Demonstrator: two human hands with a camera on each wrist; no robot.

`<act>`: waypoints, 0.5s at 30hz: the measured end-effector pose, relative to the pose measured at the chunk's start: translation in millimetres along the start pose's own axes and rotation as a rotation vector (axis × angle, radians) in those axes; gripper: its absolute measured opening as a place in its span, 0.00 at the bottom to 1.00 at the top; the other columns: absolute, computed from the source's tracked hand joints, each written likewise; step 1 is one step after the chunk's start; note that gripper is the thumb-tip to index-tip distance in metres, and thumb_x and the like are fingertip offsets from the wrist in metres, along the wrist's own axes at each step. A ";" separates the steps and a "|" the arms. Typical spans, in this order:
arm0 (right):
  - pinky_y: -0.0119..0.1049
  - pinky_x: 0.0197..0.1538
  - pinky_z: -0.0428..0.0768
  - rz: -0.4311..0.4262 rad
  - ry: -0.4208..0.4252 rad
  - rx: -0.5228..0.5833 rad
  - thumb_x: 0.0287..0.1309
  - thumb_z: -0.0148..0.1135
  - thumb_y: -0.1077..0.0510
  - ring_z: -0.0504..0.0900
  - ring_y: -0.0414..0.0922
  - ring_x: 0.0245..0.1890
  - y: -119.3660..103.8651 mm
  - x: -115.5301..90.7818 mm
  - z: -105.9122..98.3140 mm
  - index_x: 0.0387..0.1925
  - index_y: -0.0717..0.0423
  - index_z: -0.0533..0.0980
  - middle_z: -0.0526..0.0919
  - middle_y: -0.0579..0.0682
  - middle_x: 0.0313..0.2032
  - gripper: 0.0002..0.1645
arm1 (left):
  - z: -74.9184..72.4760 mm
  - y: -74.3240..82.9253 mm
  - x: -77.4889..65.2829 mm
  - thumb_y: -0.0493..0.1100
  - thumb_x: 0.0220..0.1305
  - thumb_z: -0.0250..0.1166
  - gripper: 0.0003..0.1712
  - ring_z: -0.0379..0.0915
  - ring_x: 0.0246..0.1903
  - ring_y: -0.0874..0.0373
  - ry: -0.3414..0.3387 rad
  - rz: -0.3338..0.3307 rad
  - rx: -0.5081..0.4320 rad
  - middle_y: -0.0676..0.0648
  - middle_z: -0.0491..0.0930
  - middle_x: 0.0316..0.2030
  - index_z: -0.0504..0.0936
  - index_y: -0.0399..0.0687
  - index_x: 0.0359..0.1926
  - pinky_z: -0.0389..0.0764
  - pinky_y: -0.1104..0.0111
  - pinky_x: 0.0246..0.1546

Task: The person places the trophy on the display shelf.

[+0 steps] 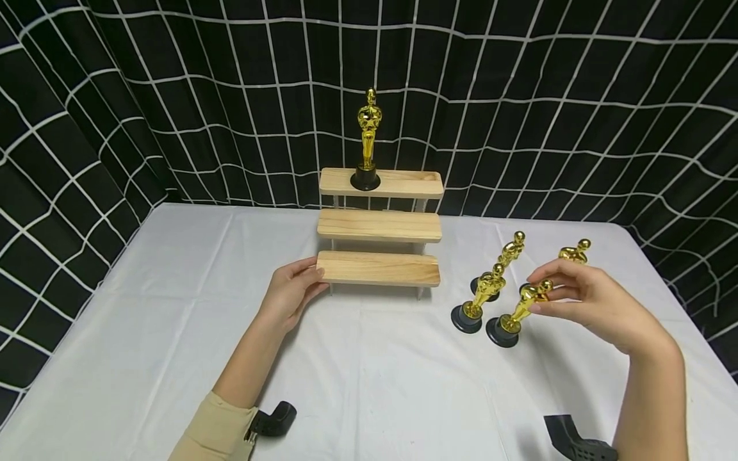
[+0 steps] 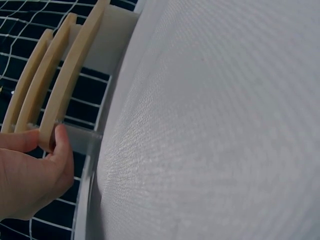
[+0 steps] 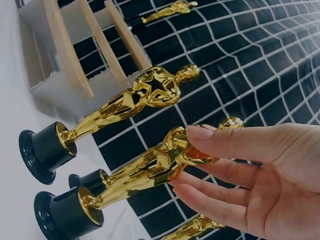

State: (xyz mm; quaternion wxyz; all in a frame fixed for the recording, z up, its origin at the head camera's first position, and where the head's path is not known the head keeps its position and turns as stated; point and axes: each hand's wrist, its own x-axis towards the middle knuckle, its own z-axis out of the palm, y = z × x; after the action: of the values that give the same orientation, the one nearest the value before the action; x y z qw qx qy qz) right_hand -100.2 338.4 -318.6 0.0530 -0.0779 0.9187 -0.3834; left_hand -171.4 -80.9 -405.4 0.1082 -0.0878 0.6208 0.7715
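At its left end, my left hand (image 1: 288,293) pinches the lowest board (image 1: 377,267) of a three-step wooden display stand (image 2: 67,75), thumb on one face and fingers on the other. My right hand (image 1: 602,307) holds a gold trophy statuette (image 3: 145,175) by its upper body, between thumb and fingers. This statuette has a round black base (image 1: 502,331) and leans slightly in the head view. Close to its left stands another gold statuette (image 1: 489,287). Behind are two more, one partly hidden by the right hand.
One gold statuette (image 1: 368,131) stands on the top board (image 1: 409,182), left of its middle. The middle board (image 1: 377,225) lies between the top and lowest ones. A white cloth (image 1: 369,371) covers the table. Behind it hangs a black curtain (image 1: 242,121) with a white grid.
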 end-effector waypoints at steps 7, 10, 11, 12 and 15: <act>0.22 0.39 0.84 -0.052 0.060 -0.033 0.59 0.72 0.62 0.83 0.33 0.38 -2.6 3.6 5.6 0.51 0.61 0.77 0.85 0.47 0.41 0.19 | -1.1 0.5 -0.4 0.28 0.73 0.54 0.25 0.78 0.43 0.59 -0.008 0.001 -0.008 0.29 0.66 0.64 0.65 0.23 0.67 0.85 0.74 0.52; 0.22 0.39 0.84 -0.067 0.089 -0.002 0.59 0.71 0.63 0.85 0.34 0.37 -4.2 4.8 7.0 0.51 0.60 0.76 0.86 0.45 0.39 0.20 | -0.5 0.9 -0.4 0.28 0.73 0.54 0.25 0.78 0.43 0.60 -0.006 -0.002 -0.006 0.30 0.67 0.63 0.65 0.24 0.67 0.85 0.74 0.52; 0.23 0.39 0.85 -0.075 0.096 0.015 0.60 0.71 0.63 0.85 0.35 0.37 -4.6 5.2 7.3 0.52 0.60 0.76 0.87 0.44 0.39 0.20 | -0.3 0.9 -0.3 0.28 0.73 0.54 0.25 0.78 0.42 0.60 -0.005 -0.003 -0.003 0.30 0.67 0.63 0.65 0.24 0.67 0.85 0.74 0.52; 0.22 0.39 0.85 -0.083 0.103 0.030 0.60 0.70 0.64 0.85 0.35 0.38 -4.8 5.7 7.5 0.52 0.60 0.76 0.87 0.42 0.39 0.19 | 0.0 0.9 -0.3 0.28 0.73 0.55 0.25 0.78 0.42 0.60 -0.003 -0.005 -0.005 0.31 0.68 0.63 0.66 0.24 0.67 0.85 0.74 0.52; 0.21 0.40 0.85 -0.096 0.123 0.055 0.60 0.69 0.65 0.85 0.34 0.39 -5.2 6.6 8.1 0.51 0.60 0.75 0.86 0.39 0.40 0.18 | -0.3 0.5 0.0 0.28 0.72 0.54 0.25 0.78 0.41 0.61 -0.004 -0.002 -0.009 0.30 0.67 0.63 0.65 0.24 0.67 0.85 0.73 0.53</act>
State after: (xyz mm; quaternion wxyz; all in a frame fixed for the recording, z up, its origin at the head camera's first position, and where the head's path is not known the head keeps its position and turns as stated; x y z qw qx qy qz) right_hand -104.9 327.9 -320.8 -0.0197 -0.0970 0.9047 -0.4145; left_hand -171.5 -81.2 -404.9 0.1098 -0.0875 0.6171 0.7743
